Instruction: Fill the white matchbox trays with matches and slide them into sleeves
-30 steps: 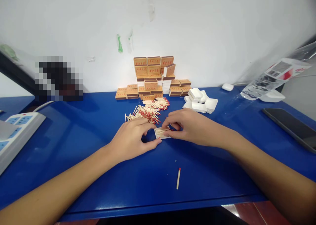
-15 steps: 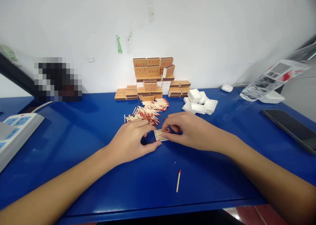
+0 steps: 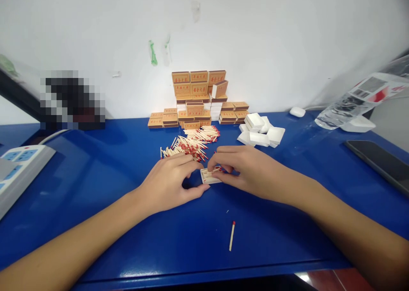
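Observation:
A small white matchbox tray (image 3: 212, 182) lies on the blue table with several red-tipped matches inside. My left hand (image 3: 174, 178) grips its left end between thumb and forefinger. Over the tray's right side, my right hand (image 3: 247, 167) has its fingers bent down and closed on matches (image 3: 209, 174) in it; the fingertips are partly hidden. Just behind both hands spreads a loose pile of matches (image 3: 191, 146). One single match (image 3: 231, 235) lies apart, nearer the table's front edge.
Stacked orange matchboxes (image 3: 200, 89) stand against the wall. To their right is a heap of white trays (image 3: 259, 138). A phone (image 3: 377, 161) and a clear plastic bottle (image 3: 338, 108) lie at the right. A power strip (image 3: 33, 163) sits at the left.
My right fingers have shifted slightly within the tray, and the matches there lie a little differently. My left hand keeps its hold. The view has tilted slightly.

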Motion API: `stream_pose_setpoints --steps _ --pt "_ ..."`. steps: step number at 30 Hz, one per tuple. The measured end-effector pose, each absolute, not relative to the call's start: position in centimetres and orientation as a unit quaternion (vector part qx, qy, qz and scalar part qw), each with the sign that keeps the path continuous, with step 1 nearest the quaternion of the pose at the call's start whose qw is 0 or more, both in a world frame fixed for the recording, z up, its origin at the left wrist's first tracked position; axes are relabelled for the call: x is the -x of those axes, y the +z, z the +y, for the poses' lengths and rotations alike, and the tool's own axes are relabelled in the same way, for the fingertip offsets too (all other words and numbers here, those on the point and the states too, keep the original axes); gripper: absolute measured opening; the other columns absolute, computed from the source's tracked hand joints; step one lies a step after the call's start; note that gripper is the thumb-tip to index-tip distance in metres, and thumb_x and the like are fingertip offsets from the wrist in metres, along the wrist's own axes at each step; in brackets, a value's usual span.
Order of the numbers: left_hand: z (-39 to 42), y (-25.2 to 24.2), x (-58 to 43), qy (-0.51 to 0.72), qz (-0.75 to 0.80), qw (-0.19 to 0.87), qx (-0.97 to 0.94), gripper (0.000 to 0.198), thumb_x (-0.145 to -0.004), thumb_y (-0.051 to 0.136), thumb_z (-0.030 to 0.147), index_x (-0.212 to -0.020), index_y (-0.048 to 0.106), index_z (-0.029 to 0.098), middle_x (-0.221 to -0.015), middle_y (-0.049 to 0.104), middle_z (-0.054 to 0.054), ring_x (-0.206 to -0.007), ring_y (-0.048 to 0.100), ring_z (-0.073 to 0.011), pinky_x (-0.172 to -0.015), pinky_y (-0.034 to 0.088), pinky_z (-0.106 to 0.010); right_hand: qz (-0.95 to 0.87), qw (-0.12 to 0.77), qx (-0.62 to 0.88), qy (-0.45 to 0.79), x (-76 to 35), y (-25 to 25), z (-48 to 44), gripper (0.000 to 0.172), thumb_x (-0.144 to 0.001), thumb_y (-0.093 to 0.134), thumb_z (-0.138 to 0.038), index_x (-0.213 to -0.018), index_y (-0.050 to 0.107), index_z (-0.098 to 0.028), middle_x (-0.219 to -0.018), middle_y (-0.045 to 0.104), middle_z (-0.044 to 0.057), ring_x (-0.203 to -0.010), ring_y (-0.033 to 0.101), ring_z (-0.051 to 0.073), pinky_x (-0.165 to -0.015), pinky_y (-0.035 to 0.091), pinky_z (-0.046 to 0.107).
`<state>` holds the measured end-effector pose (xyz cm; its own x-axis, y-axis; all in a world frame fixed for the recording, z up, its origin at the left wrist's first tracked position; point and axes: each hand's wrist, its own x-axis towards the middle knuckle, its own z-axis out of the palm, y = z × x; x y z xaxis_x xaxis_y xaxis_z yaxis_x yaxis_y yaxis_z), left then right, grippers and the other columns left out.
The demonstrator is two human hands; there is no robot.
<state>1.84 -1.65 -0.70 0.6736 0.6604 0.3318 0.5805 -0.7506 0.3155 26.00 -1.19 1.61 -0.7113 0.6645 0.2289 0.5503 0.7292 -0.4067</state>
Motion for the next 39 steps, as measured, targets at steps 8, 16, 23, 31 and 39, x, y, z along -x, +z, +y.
stream_pose_setpoints --steps 8,16,23,31,39 --pt "-1.93 -0.56 -1.98 0.216 0.342 0.091 -0.910 0.023 -0.093 0.070 0.041 -0.098 0.071 0.019 -0.081 0.064 -0.001 -0.074 0.058 -0.0158 -0.064 0.043 -0.029 -0.906 0.174 0.339 0.183 -25.69 1.81 -1.46 0.003 -0.095 0.067 -0.021 -0.094 0.068 -0.019 -0.089 0.066 0.001 -0.072 0.057 0.012 -0.066 0.040 0.026" --pt "-1.93 -0.47 -2.04 0.215 0.340 0.094 -0.911 0.023 -0.093 0.070 0.041 -0.099 0.071 0.019 -0.080 0.063 -0.001 -0.075 0.058 -0.0166 -0.065 0.044 -0.029 -0.911 0.160 0.342 0.163 -25.78 1.47 -1.25 0.010 -0.099 0.062 -0.020 -0.092 0.069 -0.018 -0.088 0.066 0.002 -0.073 0.058 0.013 -0.067 0.040 0.027" --pt "-2.00 -0.48 -2.00 0.214 0.341 0.090 -0.911 0.023 -0.093 0.069 0.040 -0.104 0.071 0.020 -0.084 0.066 -0.002 -0.075 0.060 -0.0164 -0.064 0.043 -0.029 -0.904 0.192 0.353 0.146 -25.56 1.00 -1.31 0.014 -0.102 0.059 -0.027 -0.094 0.068 -0.018 -0.092 0.065 0.003 -0.072 0.056 0.013 -0.065 0.040 0.027" --pt "-1.97 -0.50 -2.03 0.210 0.341 0.100 -0.911 0.022 -0.092 0.071 0.041 -0.095 0.070 0.019 -0.080 0.063 -0.001 -0.074 0.059 -0.0165 -0.064 0.042 -0.028 -0.915 0.162 0.291 0.226 -25.83 1.64 -1.36 0.012 -0.099 0.062 -0.017 -0.098 0.074 -0.021 -0.090 0.063 0.002 -0.073 0.057 0.013 -0.068 0.041 0.026" --pt "-1.97 -0.49 -2.09 0.208 0.339 0.102 -0.912 0.023 -0.092 0.071 0.040 -0.088 0.067 0.018 -0.078 0.061 0.000 -0.073 0.057 -0.0158 -0.063 0.041 -0.028 -0.916 0.149 0.295 0.228 -25.54 1.35 -1.31 0.014 -0.098 0.061 -0.013 -0.096 0.074 -0.020 -0.093 0.062 0.002 -0.074 0.058 0.012 -0.069 0.041 0.026"
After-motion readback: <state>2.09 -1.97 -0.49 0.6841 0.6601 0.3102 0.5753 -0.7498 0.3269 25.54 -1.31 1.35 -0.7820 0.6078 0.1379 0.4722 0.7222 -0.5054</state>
